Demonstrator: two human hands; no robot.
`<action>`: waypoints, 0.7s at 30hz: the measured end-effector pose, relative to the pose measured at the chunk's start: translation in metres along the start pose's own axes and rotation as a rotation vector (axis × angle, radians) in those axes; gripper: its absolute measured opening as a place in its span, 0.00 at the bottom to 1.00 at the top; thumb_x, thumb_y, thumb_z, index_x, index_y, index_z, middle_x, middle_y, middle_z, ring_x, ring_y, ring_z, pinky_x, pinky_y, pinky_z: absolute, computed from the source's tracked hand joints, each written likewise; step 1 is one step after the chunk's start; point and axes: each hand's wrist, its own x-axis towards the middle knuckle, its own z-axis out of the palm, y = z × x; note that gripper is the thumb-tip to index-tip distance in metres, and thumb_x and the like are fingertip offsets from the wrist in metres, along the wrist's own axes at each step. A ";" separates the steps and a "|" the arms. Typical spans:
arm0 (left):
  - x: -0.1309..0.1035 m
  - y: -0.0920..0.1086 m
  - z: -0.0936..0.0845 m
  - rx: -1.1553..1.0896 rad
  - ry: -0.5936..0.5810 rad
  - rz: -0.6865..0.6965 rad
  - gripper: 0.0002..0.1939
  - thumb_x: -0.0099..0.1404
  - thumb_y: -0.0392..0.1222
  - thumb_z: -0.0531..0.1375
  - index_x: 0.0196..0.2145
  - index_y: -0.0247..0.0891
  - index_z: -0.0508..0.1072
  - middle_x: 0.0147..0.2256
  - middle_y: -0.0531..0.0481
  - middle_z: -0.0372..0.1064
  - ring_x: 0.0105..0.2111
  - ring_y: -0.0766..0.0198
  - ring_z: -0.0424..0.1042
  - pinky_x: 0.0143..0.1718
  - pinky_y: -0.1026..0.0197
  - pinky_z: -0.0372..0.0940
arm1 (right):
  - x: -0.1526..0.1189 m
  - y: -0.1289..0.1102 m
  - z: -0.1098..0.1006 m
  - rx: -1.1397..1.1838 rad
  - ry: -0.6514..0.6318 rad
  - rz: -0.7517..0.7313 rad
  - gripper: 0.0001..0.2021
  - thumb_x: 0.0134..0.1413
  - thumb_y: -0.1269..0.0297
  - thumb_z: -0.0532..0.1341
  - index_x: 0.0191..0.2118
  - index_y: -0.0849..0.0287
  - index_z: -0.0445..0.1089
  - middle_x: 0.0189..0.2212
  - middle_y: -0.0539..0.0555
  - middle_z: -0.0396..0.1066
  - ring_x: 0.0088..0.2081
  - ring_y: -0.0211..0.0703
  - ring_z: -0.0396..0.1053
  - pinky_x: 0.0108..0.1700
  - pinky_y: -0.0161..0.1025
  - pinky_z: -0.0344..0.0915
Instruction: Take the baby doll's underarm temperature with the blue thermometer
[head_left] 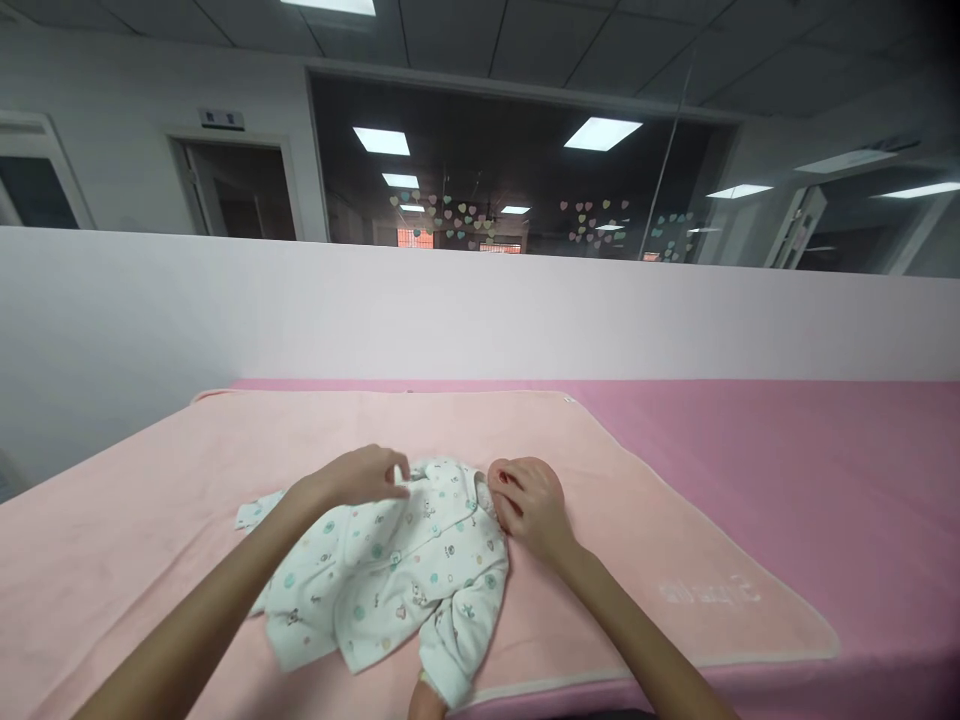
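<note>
A baby doll [553, 478] lies on its back on a peach blanket [615, 520], its head to the right. It wears a white baby jacket [420, 560] printed with small teal and brown figures, and one of its hands [426, 700] shows at the near cuff. Over the far side of the jacket is my left hand [371, 474], thumb and fingers apart, with nothing seen between them. My right hand [534, 508] lies across the doll's face with bent fingers around the mouth and chin, covering much of the head.
The blanket lies on a pink-covered table [787, 480], whose cover shows at the right and front. A low white partition [480, 310] runs behind it. Beyond are a doorway [240, 190] and a large window [517, 160] with heart stickers.
</note>
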 end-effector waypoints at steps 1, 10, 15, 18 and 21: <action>0.017 0.001 0.004 -0.026 0.117 0.030 0.17 0.56 0.54 0.52 0.37 0.43 0.70 0.35 0.49 0.72 0.31 0.58 0.70 0.29 0.61 0.60 | 0.001 0.007 -0.002 0.048 0.047 0.080 0.12 0.55 0.68 0.52 0.36 0.55 0.73 0.41 0.55 0.70 0.45 0.45 0.63 0.48 0.44 0.56; 0.105 -0.020 0.084 -0.051 0.351 -0.213 0.26 0.61 0.57 0.43 0.36 0.36 0.72 0.38 0.39 0.72 0.42 0.48 0.68 0.44 0.49 0.57 | 0.022 0.100 0.006 0.890 -0.063 0.777 0.23 0.48 0.45 0.56 0.29 0.62 0.75 0.33 0.57 0.75 0.40 0.49 0.69 0.47 0.43 0.60; 0.091 -0.041 0.087 -0.145 0.295 -0.205 0.29 0.61 0.61 0.40 0.34 0.40 0.73 0.36 0.43 0.73 0.39 0.52 0.70 0.40 0.56 0.60 | 0.022 0.088 0.008 1.281 -0.211 0.990 0.23 0.46 0.45 0.57 0.29 0.63 0.74 0.30 0.59 0.75 0.36 0.50 0.71 0.43 0.43 0.64; 0.091 -0.047 0.087 -0.174 0.307 -0.220 0.31 0.61 0.61 0.37 0.34 0.40 0.73 0.38 0.43 0.72 0.40 0.52 0.70 0.41 0.56 0.60 | 0.021 0.074 0.005 1.449 -0.324 1.118 0.27 0.49 0.43 0.51 0.29 0.63 0.74 0.32 0.62 0.75 0.37 0.52 0.72 0.42 0.44 0.65; 0.094 -0.051 0.091 -0.189 0.336 -0.255 0.32 0.62 0.58 0.36 0.34 0.38 0.72 0.41 0.41 0.71 0.43 0.52 0.68 0.43 0.56 0.59 | 0.017 0.069 0.005 1.522 -0.410 1.205 0.28 0.49 0.43 0.48 0.33 0.64 0.74 0.35 0.62 0.75 0.39 0.53 0.72 0.42 0.45 0.66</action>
